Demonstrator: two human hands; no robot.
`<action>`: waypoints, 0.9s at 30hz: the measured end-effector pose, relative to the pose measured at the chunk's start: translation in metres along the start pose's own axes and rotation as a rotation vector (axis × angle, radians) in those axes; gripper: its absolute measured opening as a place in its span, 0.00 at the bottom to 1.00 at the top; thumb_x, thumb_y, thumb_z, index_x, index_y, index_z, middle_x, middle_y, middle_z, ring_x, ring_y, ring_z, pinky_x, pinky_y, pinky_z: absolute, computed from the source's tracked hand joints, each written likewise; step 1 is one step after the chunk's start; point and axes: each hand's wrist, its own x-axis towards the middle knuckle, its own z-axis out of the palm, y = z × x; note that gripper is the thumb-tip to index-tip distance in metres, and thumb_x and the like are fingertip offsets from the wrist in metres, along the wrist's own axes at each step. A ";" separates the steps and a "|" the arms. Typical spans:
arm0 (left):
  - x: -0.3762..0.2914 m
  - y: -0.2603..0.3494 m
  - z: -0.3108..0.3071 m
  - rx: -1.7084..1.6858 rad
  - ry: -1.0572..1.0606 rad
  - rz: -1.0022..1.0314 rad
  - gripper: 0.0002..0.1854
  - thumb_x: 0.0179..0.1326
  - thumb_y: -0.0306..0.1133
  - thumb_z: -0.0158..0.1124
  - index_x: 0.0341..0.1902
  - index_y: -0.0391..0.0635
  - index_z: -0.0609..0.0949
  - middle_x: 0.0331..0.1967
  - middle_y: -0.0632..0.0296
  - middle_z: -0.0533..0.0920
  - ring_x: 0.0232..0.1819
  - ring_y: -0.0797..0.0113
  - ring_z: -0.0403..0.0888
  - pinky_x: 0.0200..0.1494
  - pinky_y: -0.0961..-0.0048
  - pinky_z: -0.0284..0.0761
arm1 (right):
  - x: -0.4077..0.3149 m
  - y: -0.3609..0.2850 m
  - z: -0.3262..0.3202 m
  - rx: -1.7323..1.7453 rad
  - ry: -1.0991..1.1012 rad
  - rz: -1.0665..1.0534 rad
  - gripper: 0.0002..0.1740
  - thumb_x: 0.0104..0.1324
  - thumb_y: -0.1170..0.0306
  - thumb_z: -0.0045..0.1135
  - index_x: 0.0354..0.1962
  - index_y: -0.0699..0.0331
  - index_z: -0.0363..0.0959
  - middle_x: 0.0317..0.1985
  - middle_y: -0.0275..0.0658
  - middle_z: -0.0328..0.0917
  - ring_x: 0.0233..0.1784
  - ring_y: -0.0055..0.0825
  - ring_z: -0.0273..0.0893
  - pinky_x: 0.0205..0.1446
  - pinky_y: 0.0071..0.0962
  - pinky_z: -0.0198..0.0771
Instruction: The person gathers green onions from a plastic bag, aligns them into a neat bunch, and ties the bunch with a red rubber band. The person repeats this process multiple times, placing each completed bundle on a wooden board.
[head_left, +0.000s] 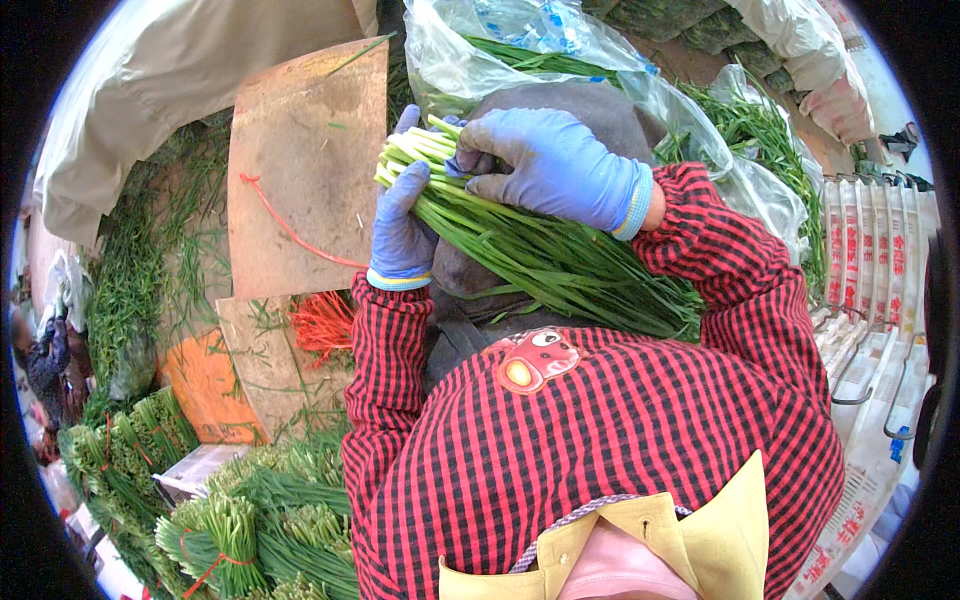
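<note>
A loose bunch of Chinese chives (555, 255) lies across my lap. Its pale cut ends point to the upper left and its green leaves trail to the lower right. My left hand (405, 229), in a blue work glove, is wrapped around the bunch near the pale ends. From above, my right hand (551, 165), gloved alike, has bent fingers pinching at the stalks; part of its fingertips is hidden. A single red tie strip (300, 241) runs across a worn wooden board (307, 157) left of my hands.
Several tied chive bundles (225, 540) are stacked at the lower left. Loose red tie strips (322, 326) sit beside my left sleeve. Ahead is a clear plastic bag (457, 67) with more chives. White plastic crates (870, 247) stand at right; leaf scraps (135, 277) cover the ground at left.
</note>
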 end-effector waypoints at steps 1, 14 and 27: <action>0.000 0.000 0.000 -0.009 -0.007 0.001 0.45 0.61 0.37 0.66 0.78 0.40 0.55 0.67 0.49 0.70 0.68 0.55 0.71 0.72 0.57 0.64 | 0.000 0.002 0.000 0.030 -0.024 0.014 0.16 0.60 0.61 0.66 0.43 0.59 0.79 0.38 0.44 0.82 0.43 0.44 0.82 0.46 0.40 0.75; -0.005 0.007 0.003 -0.045 -0.078 -0.044 0.51 0.56 0.38 0.68 0.80 0.44 0.52 0.69 0.49 0.69 0.69 0.54 0.69 0.72 0.55 0.65 | 0.000 0.018 0.008 0.287 0.112 -0.195 0.13 0.58 0.69 0.67 0.41 0.59 0.80 0.38 0.42 0.80 0.41 0.40 0.81 0.46 0.35 0.75; 0.000 0.005 0.013 -0.111 -0.027 -0.033 0.41 0.58 0.33 0.65 0.75 0.42 0.61 0.65 0.51 0.73 0.66 0.58 0.73 0.71 0.61 0.66 | 0.003 -0.029 0.008 -0.651 0.092 -0.109 0.14 0.54 0.61 0.66 0.30 0.62 0.75 0.30 0.41 0.74 0.34 0.39 0.78 0.34 0.39 0.73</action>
